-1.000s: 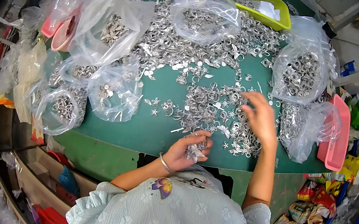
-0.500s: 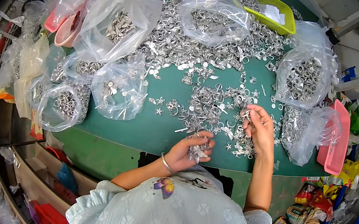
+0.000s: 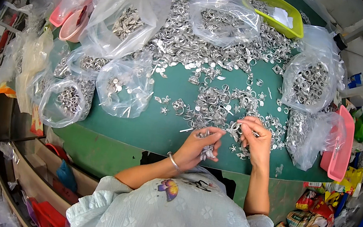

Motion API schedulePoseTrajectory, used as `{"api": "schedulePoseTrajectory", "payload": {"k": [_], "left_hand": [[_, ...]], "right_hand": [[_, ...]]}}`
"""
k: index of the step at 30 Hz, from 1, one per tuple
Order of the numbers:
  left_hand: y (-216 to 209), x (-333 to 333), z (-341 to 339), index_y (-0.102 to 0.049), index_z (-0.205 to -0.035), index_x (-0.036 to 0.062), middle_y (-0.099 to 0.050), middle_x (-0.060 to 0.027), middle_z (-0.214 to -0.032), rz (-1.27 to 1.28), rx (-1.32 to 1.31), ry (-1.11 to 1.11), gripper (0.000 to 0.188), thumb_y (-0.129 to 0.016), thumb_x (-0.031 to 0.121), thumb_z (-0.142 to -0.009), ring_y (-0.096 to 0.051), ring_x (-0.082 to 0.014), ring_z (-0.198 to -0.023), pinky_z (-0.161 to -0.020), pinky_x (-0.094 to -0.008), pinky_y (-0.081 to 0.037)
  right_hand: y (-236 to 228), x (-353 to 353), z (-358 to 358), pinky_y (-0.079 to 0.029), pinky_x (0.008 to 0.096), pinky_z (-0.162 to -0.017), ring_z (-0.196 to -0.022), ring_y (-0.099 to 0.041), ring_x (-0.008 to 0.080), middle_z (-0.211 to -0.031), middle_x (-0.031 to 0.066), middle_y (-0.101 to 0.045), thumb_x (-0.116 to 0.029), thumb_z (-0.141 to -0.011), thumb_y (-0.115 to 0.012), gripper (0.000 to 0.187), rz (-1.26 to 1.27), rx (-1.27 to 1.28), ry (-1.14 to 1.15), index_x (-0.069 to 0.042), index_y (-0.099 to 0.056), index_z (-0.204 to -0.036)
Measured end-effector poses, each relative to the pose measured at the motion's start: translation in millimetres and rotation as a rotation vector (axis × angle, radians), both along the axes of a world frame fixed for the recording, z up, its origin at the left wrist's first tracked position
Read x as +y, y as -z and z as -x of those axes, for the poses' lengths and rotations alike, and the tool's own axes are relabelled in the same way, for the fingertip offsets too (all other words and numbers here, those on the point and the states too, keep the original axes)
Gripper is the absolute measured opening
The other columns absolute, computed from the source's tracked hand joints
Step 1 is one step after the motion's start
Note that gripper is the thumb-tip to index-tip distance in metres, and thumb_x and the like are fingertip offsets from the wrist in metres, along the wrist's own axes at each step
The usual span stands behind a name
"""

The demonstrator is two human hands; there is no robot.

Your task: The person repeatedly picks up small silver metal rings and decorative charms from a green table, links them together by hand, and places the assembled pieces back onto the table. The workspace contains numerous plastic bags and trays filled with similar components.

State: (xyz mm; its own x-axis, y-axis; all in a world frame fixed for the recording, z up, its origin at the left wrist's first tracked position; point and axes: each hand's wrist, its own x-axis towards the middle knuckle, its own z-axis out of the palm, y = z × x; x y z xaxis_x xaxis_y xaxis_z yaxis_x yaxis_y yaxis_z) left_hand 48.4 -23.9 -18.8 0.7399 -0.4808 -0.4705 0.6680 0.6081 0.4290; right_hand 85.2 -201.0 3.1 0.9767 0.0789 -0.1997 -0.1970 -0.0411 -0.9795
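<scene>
Left hand (image 3: 191, 149) clasps silvery metal pieces (image 3: 207, 152); right hand (image 3: 259, 145) pinches a ring (image 3: 235, 127), likely light, stiff, slippery, best held by its band.

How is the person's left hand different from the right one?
The left hand cups a bunch of silver pieces; the right hand seems to pinch just one piece. The left hand has a bracelet at its wrist; the right hand has none. Neither hand wears a glove, and both are near the edge of the table.
</scene>
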Motion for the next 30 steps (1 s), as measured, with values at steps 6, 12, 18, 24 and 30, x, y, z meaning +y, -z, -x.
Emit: {"api": "schedulePoseTrajectory", "payload": {"k": [6, 12, 18, 24, 30], "left_hand": [[-6, -12, -9, -0.054, -0.095, 0.0021, -0.053, -0.0039, -0.070, -0.211, -0.131, -0.054, 0.017, -0.058, 0.012, -0.082, -0.055, -0.0125, -0.060, -0.053, -0.0293, -0.051], [-5, -13, -9, -0.054, -0.089, 0.0017, -0.054, -0.0046, -0.068, -0.231, -0.183, -0.115, 0.011, -0.058, 0.010, -0.082, -0.056, -0.0134, -0.060, -0.054, -0.0309, -0.052], [-9, -6, -9, -0.053, -0.088, 0.0017, -0.054, -0.0047, -0.071, -0.025, -0.073, -0.070, 0.010, -0.058, 0.008, -0.082, -0.056, -0.0128, -0.061, -0.055, -0.0309, -0.053], [-7, -8, -2, -0.053, -0.087, 0.0019, -0.055, -0.0050, -0.073, -0.136, -0.176, -0.066, 0.010, -0.058, 0.009, -0.082, -0.056, -0.0129, -0.062, -0.056, -0.0312, -0.053], [2, -7, 0, -0.054, -0.090, 0.0015, -0.055, -0.0052, -0.071, -0.199, -0.133, -0.099, 0.012, -0.058, 0.009, -0.082, -0.056, -0.0130, -0.062, -0.057, -0.0306, -0.053]], "right_hand": [[-6, 10, 10, -0.041, 0.0200, -0.060, -0.070, -0.053, 0.0096, -0.085, 0.0047, -0.056, 0.001, -0.073, -0.063, 0.014, 0.169, -0.188, -0.061, -0.002, -0.067, -0.087], [-2, 14, 14, -0.041, 0.0209, -0.062, -0.070, -0.053, 0.0099, -0.084, 0.0075, -0.058, 0.003, -0.071, -0.064, 0.011, 0.157, -0.206, 0.048, 0.001, -0.065, -0.082], [8, 28, 24, -0.042, 0.0216, -0.064, -0.069, -0.054, 0.0107, -0.083, 0.0090, -0.060, 0.003, -0.073, -0.062, 0.008, 0.136, -0.258, 0.198, 0.003, -0.062, -0.081], [18, 37, 32, -0.042, 0.0199, -0.060, -0.067, -0.054, 0.0107, -0.083, 0.0085, -0.061, 0.002, -0.076, -0.060, 0.007, 0.026, -0.314, 0.318, 0.003, -0.061, -0.083], [13, 40, 33, -0.039, 0.0181, -0.049, -0.057, -0.050, 0.0080, -0.082, 0.0094, -0.061, -0.001, -0.083, -0.054, 0.008, -0.263, -0.178, 0.289, 0.002, -0.056, -0.090]]}}
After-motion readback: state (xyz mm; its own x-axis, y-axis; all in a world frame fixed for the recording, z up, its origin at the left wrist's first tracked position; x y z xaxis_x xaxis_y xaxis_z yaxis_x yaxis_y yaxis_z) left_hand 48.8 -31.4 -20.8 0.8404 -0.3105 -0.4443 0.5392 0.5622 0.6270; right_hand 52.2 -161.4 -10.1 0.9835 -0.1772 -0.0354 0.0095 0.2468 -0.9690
